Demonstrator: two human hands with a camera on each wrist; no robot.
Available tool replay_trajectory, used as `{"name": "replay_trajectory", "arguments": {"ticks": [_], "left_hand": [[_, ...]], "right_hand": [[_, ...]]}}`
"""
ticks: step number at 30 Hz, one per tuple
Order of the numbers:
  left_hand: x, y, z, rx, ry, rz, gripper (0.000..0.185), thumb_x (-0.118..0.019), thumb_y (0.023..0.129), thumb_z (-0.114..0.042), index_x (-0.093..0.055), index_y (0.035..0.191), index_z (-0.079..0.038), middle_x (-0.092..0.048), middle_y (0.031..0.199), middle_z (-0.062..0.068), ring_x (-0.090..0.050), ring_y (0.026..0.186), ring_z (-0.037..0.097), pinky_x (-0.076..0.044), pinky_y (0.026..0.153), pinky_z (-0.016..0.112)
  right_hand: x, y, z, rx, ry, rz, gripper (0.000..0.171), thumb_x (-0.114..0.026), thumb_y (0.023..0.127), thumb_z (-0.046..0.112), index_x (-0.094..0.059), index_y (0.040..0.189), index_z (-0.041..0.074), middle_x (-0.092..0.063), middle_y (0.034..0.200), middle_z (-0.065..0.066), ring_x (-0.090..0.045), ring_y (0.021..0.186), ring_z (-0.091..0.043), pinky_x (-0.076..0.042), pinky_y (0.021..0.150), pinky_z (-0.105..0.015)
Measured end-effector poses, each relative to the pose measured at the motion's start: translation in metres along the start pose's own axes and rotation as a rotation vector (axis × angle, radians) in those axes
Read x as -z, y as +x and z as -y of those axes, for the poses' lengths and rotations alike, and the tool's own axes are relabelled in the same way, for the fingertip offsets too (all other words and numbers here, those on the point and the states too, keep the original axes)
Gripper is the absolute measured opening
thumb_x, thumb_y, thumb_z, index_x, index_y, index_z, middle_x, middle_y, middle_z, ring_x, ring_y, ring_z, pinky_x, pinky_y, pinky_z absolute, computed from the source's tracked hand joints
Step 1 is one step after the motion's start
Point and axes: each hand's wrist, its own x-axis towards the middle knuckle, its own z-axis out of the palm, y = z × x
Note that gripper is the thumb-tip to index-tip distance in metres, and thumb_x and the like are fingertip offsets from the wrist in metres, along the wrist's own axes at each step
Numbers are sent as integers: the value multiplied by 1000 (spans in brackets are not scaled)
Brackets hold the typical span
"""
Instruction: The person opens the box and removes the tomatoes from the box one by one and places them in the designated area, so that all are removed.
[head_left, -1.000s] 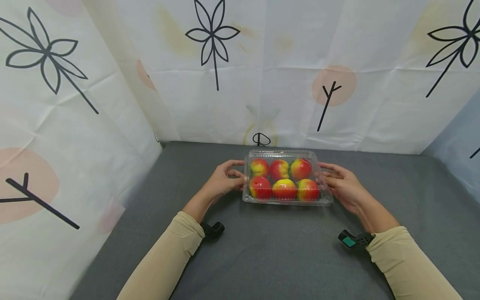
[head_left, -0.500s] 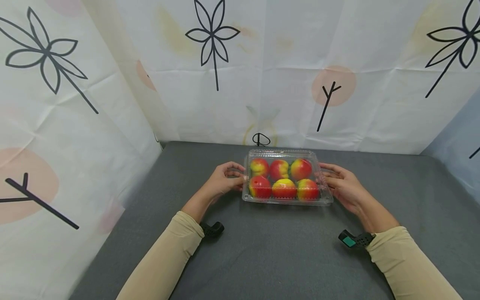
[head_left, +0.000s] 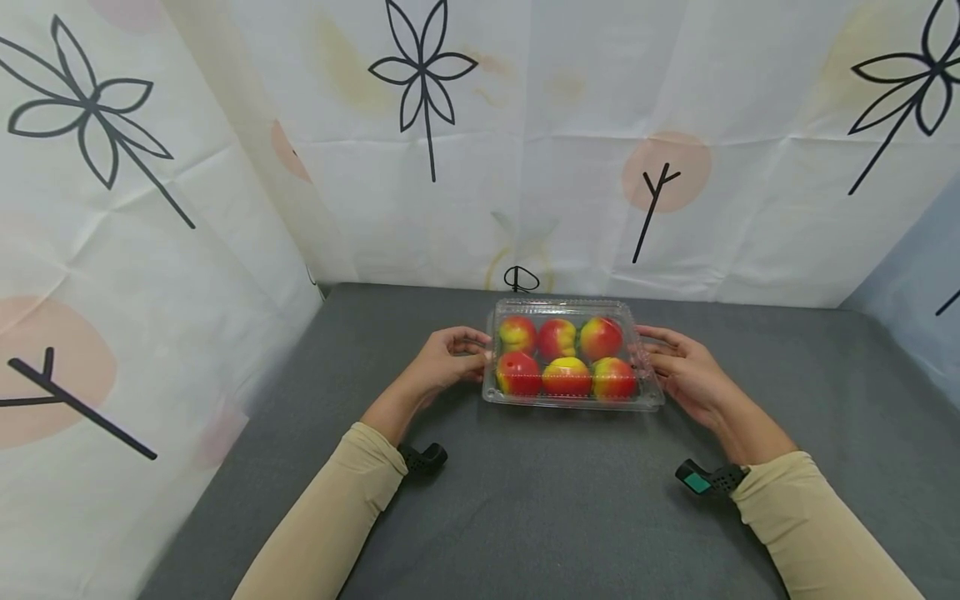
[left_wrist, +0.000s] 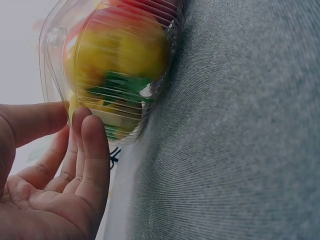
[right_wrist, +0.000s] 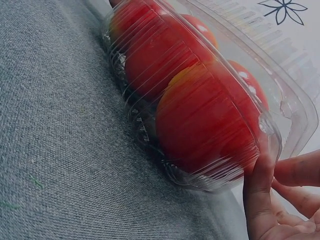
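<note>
A clear plastic fruit box (head_left: 573, 405) with ridged walls rests on the grey cloth, holding several red-and-yellow fruits (head_left: 567, 377) in two rows. My left hand (head_left: 448, 358) grips the box's left side. In the left wrist view, the thumb (left_wrist: 37, 122) and fingertips (left_wrist: 93, 132) meet at its rim, beside a yellow fruit with a green patch (left_wrist: 125, 82). At the opposite end, my right hand (head_left: 693, 375) pinches the rim near the corner, its thumb and fingers seen close in the right wrist view. Red fruit (right_wrist: 210, 120) shows through the wall there.
The dark grey cloth (head_left: 555, 500) covers the table. A pale printed curtain (head_left: 570, 208) rises right behind the box, and another stretch of it (head_left: 187, 333) runs along the left. Each wrist wears a black strap (head_left: 423, 458), below a beige sleeve.
My left index finger has drawn down from the box's far left corner and bent closer to the other fingers. The box and right hand look almost unchanged.
</note>
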Motion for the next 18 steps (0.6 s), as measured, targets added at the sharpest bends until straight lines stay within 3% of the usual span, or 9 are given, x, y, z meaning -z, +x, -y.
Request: {"name": "replay_trajectory", "arguments": {"ticks": [10, 18], "left_hand": [[0, -1, -1, 19, 8, -11, 29, -72, 101, -6, -69, 129, -1, -72, 109, 12, -73, 85, 16, -66, 86, 44], [1, -3, -3, 26, 4, 10, 27, -70, 102, -7, -68, 128, 0, -70, 108, 9, -71, 84, 16, -66, 80, 40]], "right_hand": [[-1, 0, 0, 1, -26, 4, 62, -52, 113, 14, -24, 167, 3, -70, 121, 14, -69, 108, 0, -57, 85, -18], [0, -1, 0, 3, 2, 11, 60, -54, 112, 14, -28, 165, 4, -72, 122, 11, -71, 107, -3, -58, 84, -19]]}}
